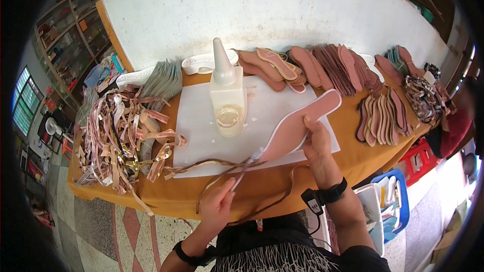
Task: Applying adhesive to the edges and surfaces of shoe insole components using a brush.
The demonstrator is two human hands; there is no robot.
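Right hand gripping pink white-edged insole, tilting heel toward 7 o'clock; left hand pinching small brush, bristles reaching its edge.

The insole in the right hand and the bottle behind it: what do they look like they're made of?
The pink insole looks like thin leather or leatherette, matte, with a pale bound edge; it holds its flat shape in the right hand, so probably board-backed. The cone-tipped bottle looks like translucent, milky soft plastic.

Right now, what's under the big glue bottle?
The glue bottle stands on a white sheet spread over the orange table. Whatever lies beneath that sheet is covered.
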